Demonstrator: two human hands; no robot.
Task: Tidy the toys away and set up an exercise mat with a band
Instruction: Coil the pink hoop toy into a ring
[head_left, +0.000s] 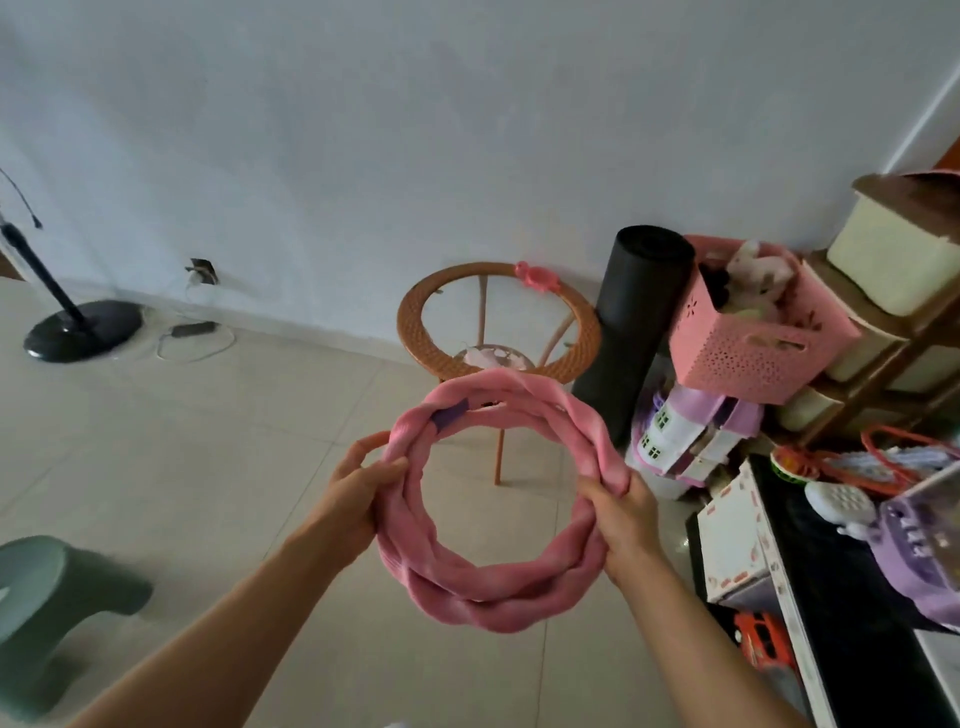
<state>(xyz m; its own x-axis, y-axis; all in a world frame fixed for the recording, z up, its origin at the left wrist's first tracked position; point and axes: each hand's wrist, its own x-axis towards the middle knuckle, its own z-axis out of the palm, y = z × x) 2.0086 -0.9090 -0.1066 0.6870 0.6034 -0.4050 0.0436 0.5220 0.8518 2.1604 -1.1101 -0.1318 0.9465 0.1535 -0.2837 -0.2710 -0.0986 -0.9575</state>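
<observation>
Item: pink band (493, 597), twisted and coiled into a ring, a purple patch showing on its upper left arc. It is being held up in the air over the tiled floor (208, 441), in front of the person.

Hands: the left hand (358, 488) is gripping the ring's left side, fingers curled round the coils; the right hand (621, 512) is pinching the right side, fingers wrapped over the pink strands. The two hands are sitting well apart, one at each side of the ring, both forearms reaching in from below.

Mat: a black rolled mat (631, 322) is standing upright against the white wall (467, 130), just beside the round wicker desk (415, 322) with its glass top. A small pink toy (535, 274) is lying on the desk's far rim.

Storage: a pink perforated basket (748, 348) is sitting tilted right of the mat, soft toys showing inside. A purple and white toy house (685, 436) is lying beneath it. A wooden shelf unit with cream drawers (893, 270) is standing further right.

Foreground right: a black surface (841, 597) is carrying a purple toy (919, 551) and a white toy phone (841, 501).

Left: a green stool (52, 608) is standing on the floor; a black fan base (83, 330) is resting near the wall.
</observation>
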